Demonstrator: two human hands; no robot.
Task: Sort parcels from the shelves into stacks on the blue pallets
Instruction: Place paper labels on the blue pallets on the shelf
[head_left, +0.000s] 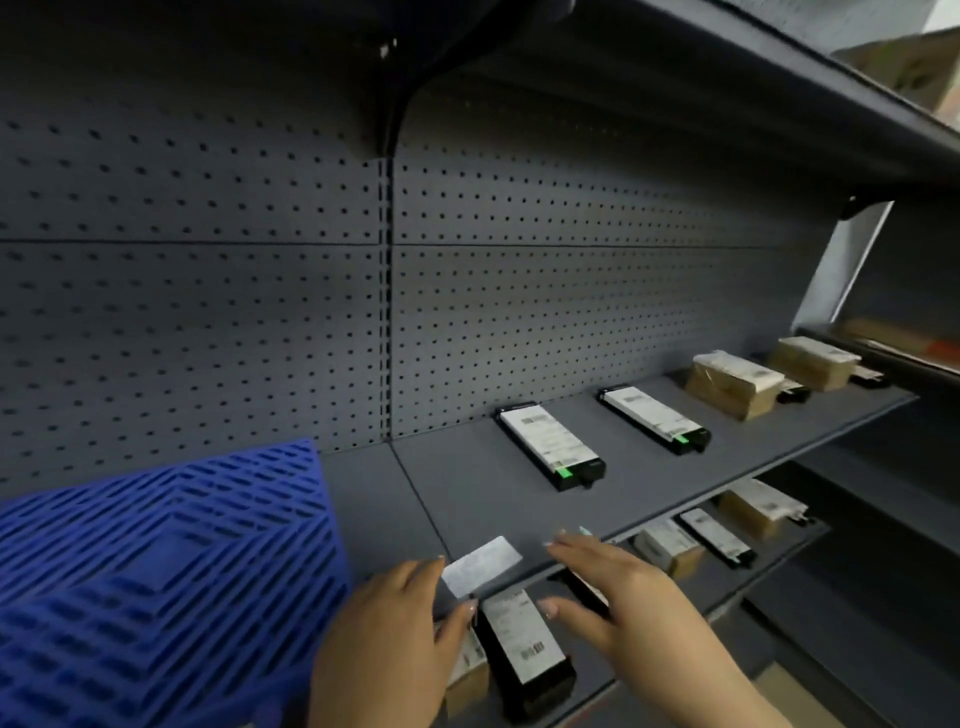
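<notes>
Apparently mid-pick, the left hand (395, 639) pinches a flat white-labelled parcel (480, 566) at the grey metal shelf's (467, 499) front edge, while the right hand (618, 592) has its fingers spread; next, it likely goes onto the blue plastic pallet (156, 571).

A dark grey pegboard back panel (208, 312) rises behind the grey metal shelf (467, 499). An upper shelf (779, 98) overhangs it, carried by a slanted bracket (847, 260) at the right edge.

Dim, cool light. Daylight shows only at two o'clock, past the dark grey metal upper shelf (779, 88), which casts deep shadow at twelve. Straight lines bow toward the edges. At six, the left hand (384, 639), right hand (618, 587) and white paper slip (480, 566) are motion-blurred.
</notes>
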